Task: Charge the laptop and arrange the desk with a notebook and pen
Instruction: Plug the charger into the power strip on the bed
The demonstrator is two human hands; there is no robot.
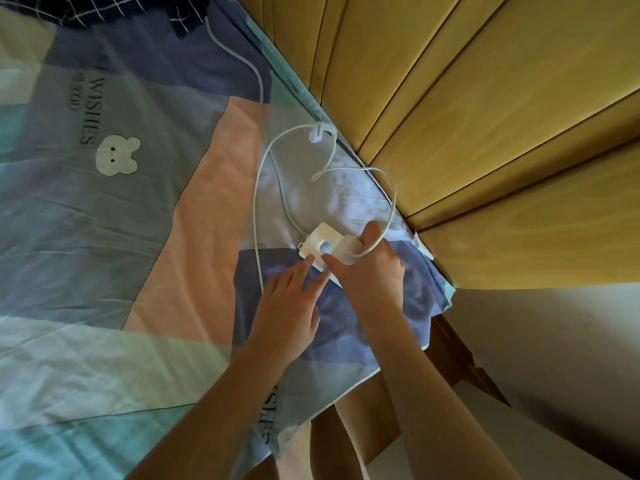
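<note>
A white power strip (317,241) with a blue button lies on the bed near its right edge. My right hand (370,271) grips a white charger brick (346,250) that sits against the strip's sockets, thumb and fingers curled round it. My left hand (289,299) lies beside it with straight fingers, the fingertips touching the strip's near edge. The charger's thin white cable (258,209) loops over the bedsheet. The strip's thicker cord (256,74) runs up the bed. No laptop, notebook or pen is in view.
The patchwork bedsheet (121,202) fills the left of the view. A yellow padded headboard (485,116) rises at the right. Dark checked fabric (104,8) lies at the top left. A white cable clip (317,133) sits by the bed's edge.
</note>
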